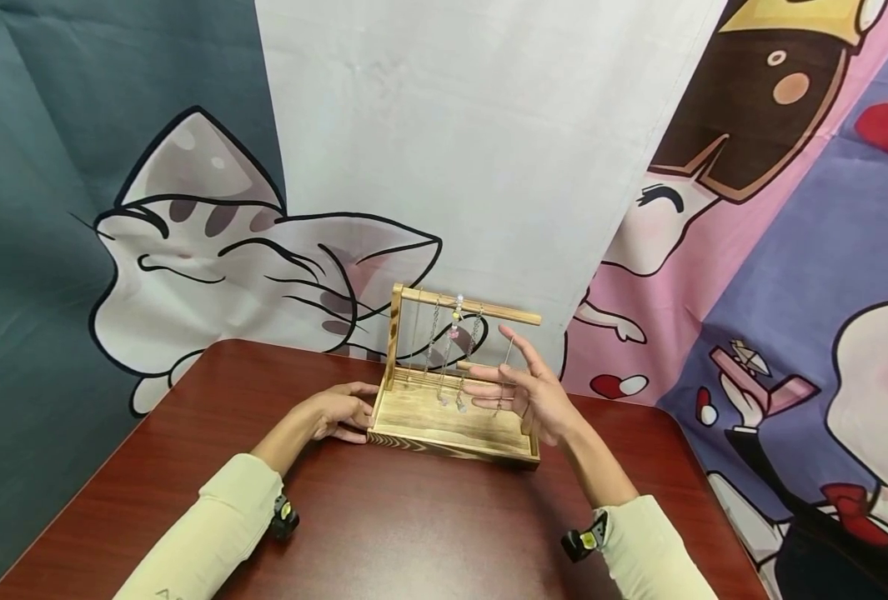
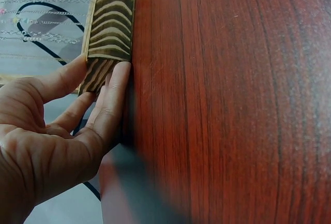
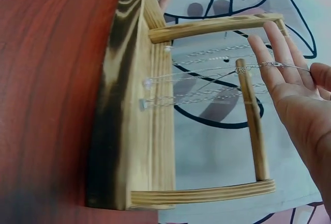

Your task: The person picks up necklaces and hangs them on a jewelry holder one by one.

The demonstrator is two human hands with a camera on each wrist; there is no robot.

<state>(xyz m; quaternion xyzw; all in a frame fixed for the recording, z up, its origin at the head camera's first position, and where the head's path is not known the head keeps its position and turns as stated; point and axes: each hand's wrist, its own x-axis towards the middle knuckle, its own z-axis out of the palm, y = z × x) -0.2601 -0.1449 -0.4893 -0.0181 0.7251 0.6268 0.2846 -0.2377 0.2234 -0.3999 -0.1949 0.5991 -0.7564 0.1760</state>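
Note:
A wooden jewelry stand (image 1: pixel 451 417) with a shallow tray base stands on the table. Several thin chain necklaces (image 1: pixel 432 333) hang from its upper bar (image 1: pixel 489 308); one carries coloured beads. At the stand's left front corner, my left hand (image 1: pixel 342 410) grips the wood, thumb and fingers on different sides, as the left wrist view shows. My right hand (image 1: pixel 529 396) is raised by the bar's right end, holding a silver necklace (image 3: pixel 276 64). This chain runs from the thumb tip across the fingers toward the lower rod (image 3: pixel 251 115). Exact finger contact is partly hidden.
The dark red table (image 1: pixel 428 517) extends in front of the stand and to both sides. Close behind it hangs a printed cloth (image 1: pixel 489 150) with cartoon figures. The upper bar's right end is free of any post.

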